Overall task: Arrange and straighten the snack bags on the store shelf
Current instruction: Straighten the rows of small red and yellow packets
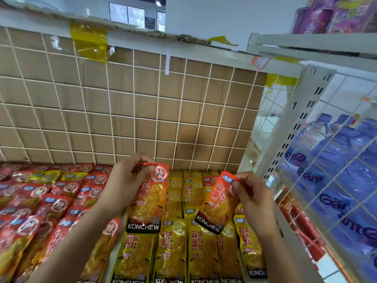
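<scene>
While both hands were raised over the shelf (113,259), each held one orange snack bag by its top. The left hand (130,180) had its fingers curled and clamped on the top seal of the left orange bag (149,203). That bag hung upright, with its black KONCHEW band low over the yellow bags (173,248) lying in rows. The right hand (251,197) pinched the upper corner of the right orange bag (218,207) between thumb and fingertips. That bag hung tilted, its lower end swung leftward above the same yellow rows. The two held bags were apart, with yellow bags showing between them.

Red bags (40,201) lay overlapping across the left of the shelf, beside the left forearm. Behind the goods stood a white wire grid (132,103) backed by cardboard, with yellow tape (89,41) at its top rail. On the right, a slotted white upright (295,123) and a wire side panel (346,99) closed the shelf off, and wrapped water bottles (336,170) were stacked beyond. Purple packages (336,15) sat higher up.
</scene>
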Available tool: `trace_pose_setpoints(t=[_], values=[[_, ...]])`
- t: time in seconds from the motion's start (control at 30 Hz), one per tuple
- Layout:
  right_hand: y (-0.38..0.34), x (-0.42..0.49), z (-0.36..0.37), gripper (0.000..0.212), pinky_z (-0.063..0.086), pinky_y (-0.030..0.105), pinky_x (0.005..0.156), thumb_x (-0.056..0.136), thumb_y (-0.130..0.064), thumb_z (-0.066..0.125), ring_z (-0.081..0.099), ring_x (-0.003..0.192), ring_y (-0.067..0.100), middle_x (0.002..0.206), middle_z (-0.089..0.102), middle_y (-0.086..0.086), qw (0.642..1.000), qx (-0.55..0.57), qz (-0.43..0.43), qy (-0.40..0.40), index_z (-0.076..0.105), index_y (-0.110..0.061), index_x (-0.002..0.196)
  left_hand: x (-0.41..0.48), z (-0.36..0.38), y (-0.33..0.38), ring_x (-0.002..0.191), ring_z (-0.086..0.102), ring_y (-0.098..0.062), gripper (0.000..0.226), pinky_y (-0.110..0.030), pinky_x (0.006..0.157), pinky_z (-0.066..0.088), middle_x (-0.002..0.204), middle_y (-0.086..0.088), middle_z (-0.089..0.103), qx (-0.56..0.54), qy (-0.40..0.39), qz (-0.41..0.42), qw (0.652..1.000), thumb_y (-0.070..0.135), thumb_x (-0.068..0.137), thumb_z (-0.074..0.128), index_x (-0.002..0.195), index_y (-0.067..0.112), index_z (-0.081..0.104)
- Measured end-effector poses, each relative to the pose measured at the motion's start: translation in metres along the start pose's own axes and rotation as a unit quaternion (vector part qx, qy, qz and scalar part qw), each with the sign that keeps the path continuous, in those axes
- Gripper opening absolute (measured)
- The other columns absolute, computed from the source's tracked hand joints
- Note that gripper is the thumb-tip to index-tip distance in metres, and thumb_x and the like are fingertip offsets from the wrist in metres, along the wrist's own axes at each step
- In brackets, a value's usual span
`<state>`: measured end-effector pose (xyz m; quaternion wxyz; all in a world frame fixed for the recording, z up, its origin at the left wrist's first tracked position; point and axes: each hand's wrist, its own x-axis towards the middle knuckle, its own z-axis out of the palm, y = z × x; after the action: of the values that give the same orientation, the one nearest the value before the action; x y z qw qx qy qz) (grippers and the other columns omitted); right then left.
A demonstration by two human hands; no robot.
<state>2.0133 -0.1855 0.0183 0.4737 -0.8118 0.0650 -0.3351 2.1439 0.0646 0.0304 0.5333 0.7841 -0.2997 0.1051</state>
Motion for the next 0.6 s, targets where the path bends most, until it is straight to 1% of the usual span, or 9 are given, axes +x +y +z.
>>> trace_pose_setpoints(t=[0.07, 0.1, 0.17, 0.27, 0.33, 0.4, 0.43, 0.5, 0.6], values=[[-0.001, -0.002, 0.006, 0.022, 0.047, 0.033, 0.059, 0.086, -0.006, 0.059, 0.057, 0.063, 0.011, 0.070, 0.061, -0.008, 1.000, 0.006, -0.003, -0.010, 0.061, -0.027, 0.079, -0.015, -0.016, -0.005, 0.076, 0.062, 0.002, 0.018, -0.016, 0.068, 0.048, 0.084, 0.022, 0.066, 0.017, 0.015, -0.007, 1.000, 0.013, 0.084, 0.066, 0.080, 0.031, 0.062], [-0.002, -0.003, 0.010, 0.024, 0.048, 0.031, 0.059, 0.085, -0.008, 0.060, 0.058, 0.063, 0.011, 0.071, 0.062, -0.010, 1.000, 0.011, -0.003, -0.015, 0.062, -0.030, 0.080, -0.023, -0.023, -0.007, 0.077, 0.062, 0.003, 0.013, -0.016, 0.068, 0.048, 0.086, 0.021, 0.066, 0.022, 0.017, -0.012, 1.000, 0.018, 0.083, 0.066, 0.081, 0.030, 0.062], [-0.003, -0.007, 0.020, 0.037, 0.046, 0.022, 0.058, 0.086, -0.003, 0.060, 0.057, 0.062, 0.007, 0.069, 0.062, -0.015, 0.999, 0.023, 0.005, -0.027, 0.062, -0.039, 0.077, -0.037, -0.040, -0.012, 0.077, 0.061, 0.002, 0.009, -0.012, 0.066, 0.045, 0.086, 0.020, 0.066, 0.038, 0.025, -0.020, 0.999, 0.029, 0.079, 0.060, 0.085, 0.035, 0.059], [-0.004, -0.012, 0.036, 0.038, 0.042, 0.012, 0.057, 0.085, 0.004, 0.058, 0.055, 0.061, 0.003, 0.067, 0.062, -0.018, 0.998, 0.036, 0.027, -0.049, 0.061, -0.031, 0.072, -0.056, -0.066, -0.024, 0.075, 0.060, -0.005, 0.013, -0.017, 0.066, 0.043, 0.080, 0.009, 0.067, 0.064, 0.059, -0.049, 0.995, 0.031, 0.075, 0.058, 0.086, 0.037, 0.057], [-0.005, -0.014, 0.050, 0.037, 0.044, 0.016, 0.060, 0.085, 0.004, 0.058, 0.054, 0.062, 0.005, 0.068, 0.062, -0.017, 0.997, 0.038, 0.036, -0.060, 0.062, -0.031, 0.073, -0.067, -0.084, -0.029, 0.076, 0.060, -0.007, 0.009, -0.017, 0.066, 0.043, 0.081, 0.005, 0.068, 0.074, 0.079, -0.072, 0.992, 0.025, 0.078, 0.068, 0.082, 0.030, 0.061], [-0.007, -0.015, 0.064, 0.042, 0.048, 0.022, 0.063, 0.085, 0.001, 0.060, 0.056, 0.064, 0.006, 0.073, 0.064, -0.017, 0.996, 0.034, 0.042, -0.071, 0.063, -0.041, 0.076, -0.077, -0.100, -0.034, 0.077, 0.060, 0.003, 0.021, -0.007, 0.064, 0.041, 0.090, 0.018, 0.066, 0.094, 0.094, -0.076, 0.988, 0.009, 0.082, 0.067, 0.082, 0.028, 0.061], [-0.009, -0.016, 0.071, 0.043, 0.049, 0.022, 0.063, 0.085, 0.000, 0.060, 0.057, 0.065, 0.006, 0.074, 0.065, -0.019, 0.996, 0.034, 0.043, -0.077, 0.064, -0.042, 0.076, -0.081, -0.107, -0.036, 0.075, 0.059, 0.006, 0.021, -0.004, 0.064, 0.039, 0.091, 0.023, 0.064, 0.101, 0.100, -0.083, 0.986, 0.005, 0.083, 0.064, 0.083, 0.026, 0.061], [-0.016, -0.017, 0.084, 0.037, 0.046, 0.014, 0.063, 0.085, 0.000, 0.060, 0.059, 0.067, 0.002, 0.075, 0.065, -0.020, 0.994, 0.033, 0.041, -0.095, 0.063, -0.034, 0.072, -0.088, -0.123, -0.040, 0.073, 0.058, 0.009, 0.024, -0.004, 0.063, 0.039, 0.087, 0.027, 0.064, 0.104, 0.113, -0.099, 0.983, 0.003, 0.083, 0.062, 0.081, 0.027, 0.061], [-0.029, -0.019, 0.111, 0.032, 0.043, 0.008, 0.060, 0.085, 0.000, 0.059, 0.058, 0.067, -0.001, 0.069, 0.064, -0.012, 0.992, 0.045, 0.038, -0.115, 0.059, -0.030, 0.075, -0.097, -0.148, -0.049, 0.072, 0.059, 0.000, 0.027, -0.009, 0.063, 0.040, 0.086, 0.019, 0.064, 0.105, 0.129, -0.115, 0.979, 0.005, 0.083, 0.062, 0.083, 0.032, 0.060]])
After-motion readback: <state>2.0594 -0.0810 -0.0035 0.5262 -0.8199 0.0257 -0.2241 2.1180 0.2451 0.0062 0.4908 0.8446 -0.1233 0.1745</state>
